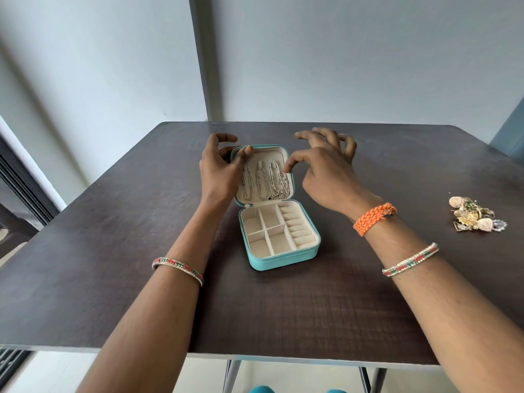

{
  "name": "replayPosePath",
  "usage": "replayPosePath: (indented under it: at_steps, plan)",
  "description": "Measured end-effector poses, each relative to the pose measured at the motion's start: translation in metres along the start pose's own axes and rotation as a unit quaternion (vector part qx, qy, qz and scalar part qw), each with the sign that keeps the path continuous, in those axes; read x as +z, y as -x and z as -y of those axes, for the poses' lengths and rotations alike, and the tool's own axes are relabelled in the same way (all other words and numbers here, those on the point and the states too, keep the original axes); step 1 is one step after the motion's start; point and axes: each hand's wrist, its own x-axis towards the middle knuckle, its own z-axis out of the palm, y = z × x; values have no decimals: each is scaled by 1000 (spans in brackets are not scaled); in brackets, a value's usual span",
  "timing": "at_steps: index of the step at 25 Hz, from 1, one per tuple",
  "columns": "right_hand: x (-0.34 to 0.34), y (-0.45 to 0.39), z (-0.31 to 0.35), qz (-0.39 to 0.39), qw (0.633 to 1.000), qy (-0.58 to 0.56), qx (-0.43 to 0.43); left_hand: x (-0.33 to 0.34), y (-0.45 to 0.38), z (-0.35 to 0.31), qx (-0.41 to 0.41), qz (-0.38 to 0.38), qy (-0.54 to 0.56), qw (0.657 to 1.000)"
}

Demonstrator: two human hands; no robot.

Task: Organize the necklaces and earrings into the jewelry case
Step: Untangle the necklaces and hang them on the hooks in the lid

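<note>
Dark wood-grain table (113,265) against pale walls: the left hand (219,168) grips the left edge of the upright lid of the teal jewelry case (279,236) at centre, thumb curled on the rim. The right hand (326,168) hovers with spread, loosely bent fingers, holding nothing, beside the silver necklaces (265,181) hung in the lid. Judged step: necklaces are in, the tray compartments hold nothing, so next calls for a reach to the earrings (476,215) heaped far right; no legible writing.
</note>
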Motion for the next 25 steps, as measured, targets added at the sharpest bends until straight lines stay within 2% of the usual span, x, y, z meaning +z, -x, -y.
replayPosePath:
  at_steps: [7, 11, 14, 17, 19, 22, 23, 25]
  plan:
    - [1, 4, 8, 33, 998, 56, -25, 1, 1, -2, 27, -8, 4, 1000]
    - [-1, 3, 4, -15, 999, 24, -25, 0, -2, 0, 16, -2, 0, 1000]
    - [7, -2, -3, -44, 993, -107, 35, 2, 0, 1, -25, 7, 15, 1000]
    - [17, -6, -8, 4, 947, -291, 136, 8, 5, -5, -66, 34, 78, 994]
    - [20, -5, -9, 2, 927, -335, 170, 13, 9, -6, -76, 95, 79, 989]
    - [18, -2, -14, -47, 949, -261, 173, 23, 20, -4, -92, 186, 87, 974]
    - [17, -1, -15, -52, 956, -228, 175, 24, 22, -3, -91, 191, 76, 974]
    - [16, 0, -16, -49, 964, -178, 191, 23, 21, -4, -75, 156, 18, 985]
